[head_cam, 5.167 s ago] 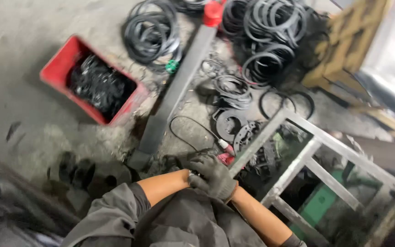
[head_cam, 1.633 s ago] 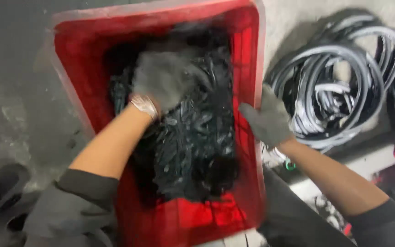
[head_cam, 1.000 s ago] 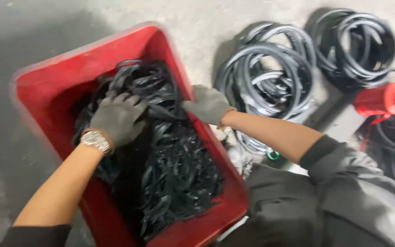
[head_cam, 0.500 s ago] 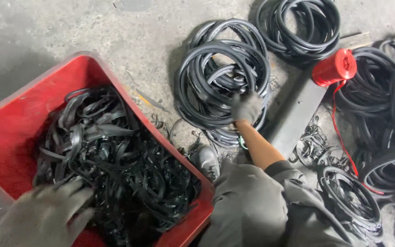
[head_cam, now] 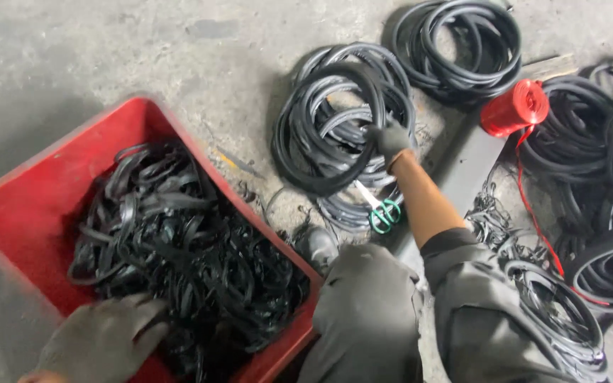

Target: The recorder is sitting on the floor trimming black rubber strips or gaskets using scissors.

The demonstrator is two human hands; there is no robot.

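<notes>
left hand point(head_cam: 101, 344) rests spread on the bands point(head_cam: 179, 255) in the bin point(head_cam: 30, 206), right hand point(head_cam: 390, 139) beyond it gripping a coil point(head_cam: 338, 120).

We see a grey concrete floor point(head_cam: 143, 57) carrying a red crate point(head_cam: 30, 206), black rubber coils point(head_cam: 342, 128), green-handled scissors point(head_cam: 383, 211) and a red twine spool point(head_cam: 516, 108).

Nothing here carries a label, sign or screen. The only container is a red plastic bin point(head_cam: 51, 191) on the concrete floor point(head_cam: 143, 50) at the left, rectangular and open-topped, its walls plain red with no sticker showing, filled with black rubber bands point(head_cam: 179, 248).
</notes>
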